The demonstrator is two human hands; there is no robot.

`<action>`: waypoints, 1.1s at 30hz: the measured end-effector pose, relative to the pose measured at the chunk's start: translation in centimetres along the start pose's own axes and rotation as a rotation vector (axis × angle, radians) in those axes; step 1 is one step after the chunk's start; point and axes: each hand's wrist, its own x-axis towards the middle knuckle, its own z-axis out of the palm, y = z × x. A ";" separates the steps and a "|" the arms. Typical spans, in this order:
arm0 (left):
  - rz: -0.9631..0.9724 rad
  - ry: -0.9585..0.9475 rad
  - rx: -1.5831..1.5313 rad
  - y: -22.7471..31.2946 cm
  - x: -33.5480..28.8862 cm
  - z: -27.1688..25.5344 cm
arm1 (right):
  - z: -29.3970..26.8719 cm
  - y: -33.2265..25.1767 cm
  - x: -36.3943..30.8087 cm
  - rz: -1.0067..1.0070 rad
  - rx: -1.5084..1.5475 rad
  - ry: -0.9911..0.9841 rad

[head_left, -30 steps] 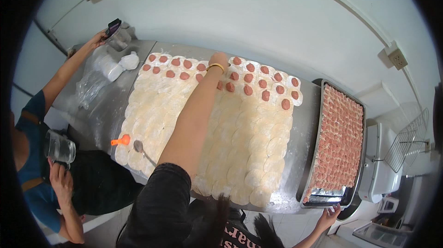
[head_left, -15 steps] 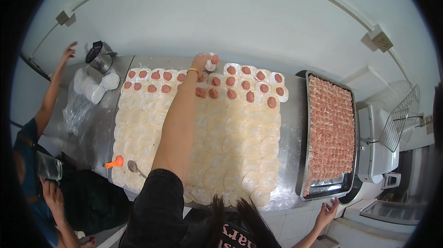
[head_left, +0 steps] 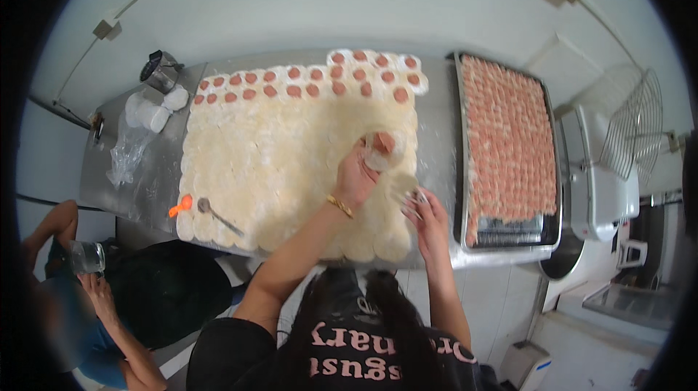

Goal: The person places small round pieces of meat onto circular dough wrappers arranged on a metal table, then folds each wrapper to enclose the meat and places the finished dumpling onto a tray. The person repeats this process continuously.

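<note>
A round dough wrapper [head_left: 375,162] with a lump of pink meat filling [head_left: 384,143] rests in my left hand [head_left: 354,180], fingers closed under it, above the right part of the table. My right hand [head_left: 426,211] hovers close by, near the front right of the dough. Its floury fingers are apart and nothing shows in them. Beneath both hands, overlapping dough wrappers [head_left: 291,151] cover the tabletop. Along the far edge, several of them carry meat lumps [head_left: 294,91].
A metal tray [head_left: 547,238] packed with rows of filled pieces stands at the right. At the front left of the dough lie an orange scoop [head_left: 182,205] and a spoon [head_left: 218,215]. Stacked wrappers [head_left: 153,111] and a metal pitcher [head_left: 161,71] stand farther left, beside a co-worker [head_left: 102,304] holding a clear container.
My left hand has come back from the far edge, bringing a filled wrapper. My right hand has moved in over the dough from beside the tray. The co-worker's raised arm has dropped.
</note>
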 end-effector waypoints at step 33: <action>-0.209 0.192 0.771 -15.7 -16.3 -2.5 | -13.9 4.3 -7.7 0.085 -0.058 0.011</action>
